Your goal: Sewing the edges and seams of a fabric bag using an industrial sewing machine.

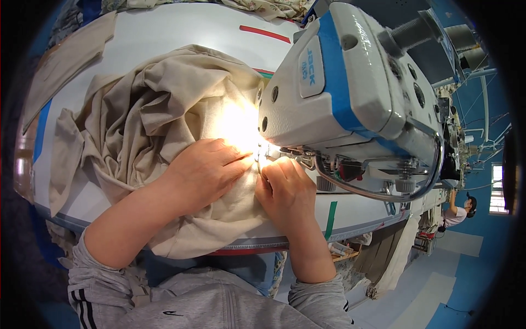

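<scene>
A heap of beige cloth (148,120) lies on a white table (181,27), its folds bunched from eight to eleven o'clock around the stitching end of a white and blue sewing machine (356,82), whose body spreads from one to three o'clock. The left hand (211,167) comes in at eight o'clock, laid over the cloth with fingers together and their tips beside the machine's metal parts — glare there hides whether it pinches the cloth or only presses it. At five o'clock the right hand (289,186) sits just beside the left, fingers bent and thumb drawn in at the edge of the cloth; its fingertips are turned under, so I cannot tell if they grasp it. Strong light whitens the cloth at eleven o'clock from the fingertips. A red strip (265,34) marks the table at twelve, a green strip (331,220) at between four and five. A flat piece of beige fabric (71,63) lies out at ten o'clock, near the table's end. Far off, between three and four, a person (455,216) in a dark cap appears.
</scene>
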`<state>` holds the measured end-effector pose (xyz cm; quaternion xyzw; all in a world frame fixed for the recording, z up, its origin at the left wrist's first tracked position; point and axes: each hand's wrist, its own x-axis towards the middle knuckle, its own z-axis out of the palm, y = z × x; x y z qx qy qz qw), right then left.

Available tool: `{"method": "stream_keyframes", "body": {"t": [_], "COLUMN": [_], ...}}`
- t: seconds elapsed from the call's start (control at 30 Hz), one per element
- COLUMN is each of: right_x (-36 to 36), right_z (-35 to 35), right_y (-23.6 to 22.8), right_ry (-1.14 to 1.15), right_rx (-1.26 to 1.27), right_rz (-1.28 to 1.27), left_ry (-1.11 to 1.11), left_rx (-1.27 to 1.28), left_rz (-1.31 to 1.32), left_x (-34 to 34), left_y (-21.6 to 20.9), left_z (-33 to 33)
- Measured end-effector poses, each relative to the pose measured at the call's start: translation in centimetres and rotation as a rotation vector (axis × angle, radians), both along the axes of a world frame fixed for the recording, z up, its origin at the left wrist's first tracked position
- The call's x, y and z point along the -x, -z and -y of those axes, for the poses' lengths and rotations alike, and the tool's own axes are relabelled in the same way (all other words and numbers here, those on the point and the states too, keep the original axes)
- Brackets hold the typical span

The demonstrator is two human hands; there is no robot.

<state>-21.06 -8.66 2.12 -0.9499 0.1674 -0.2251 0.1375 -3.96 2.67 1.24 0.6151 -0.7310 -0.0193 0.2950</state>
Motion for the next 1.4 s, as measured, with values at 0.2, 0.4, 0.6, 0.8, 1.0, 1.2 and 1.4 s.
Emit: {"method": "stream_keyframes", "body": {"t": [0.2, 0.4, 0.6, 0.8, 1.0, 1.2, 1.4], "right_x": [-0.2, -0.5, 0.4, 3.6, 4.6, 5.8, 5.2], "right_z": [-0.1, -0.1, -0.8, -2.5, -6.5, -6.5, -5.4], "right_y": [-0.1, 0.2, -0.4, -0.2, -1.3, -1.4, -1.8], "right_ry": [0.005, 0.028, -0.103, -0.596, -0.306, -0.327, -0.343], "right_rx": [-0.014, -0.032, -0.118, -0.45, -0.067, -0.005, -0.003], "right_rz": [-0.004, -0.002, 0.029, -0.16, -0.042, -0.114, -0.188], "left_ry": [0.011, 0.006, -0.033, 0.377, 0.098, -0.053, -0.211], "left_rx": [-0.044, -0.037, 0.111, -0.522, -0.032, -0.31, -0.25], "left_rz": [-0.053, -0.089, -0.017, 0.011, 0.005, 0.085, 0.03], "left_x": [-0.1, -0.4, -1.0, 4.5, 4.2, 2.1, 1.0], "left_y": [0.1, 0.4, -2.2, -10.1, -4.8, -3.8, -2.9], "left_z": [-0.2, -0.1, -0.4, -9.7, -6.2, -6.9, -4.8]}}
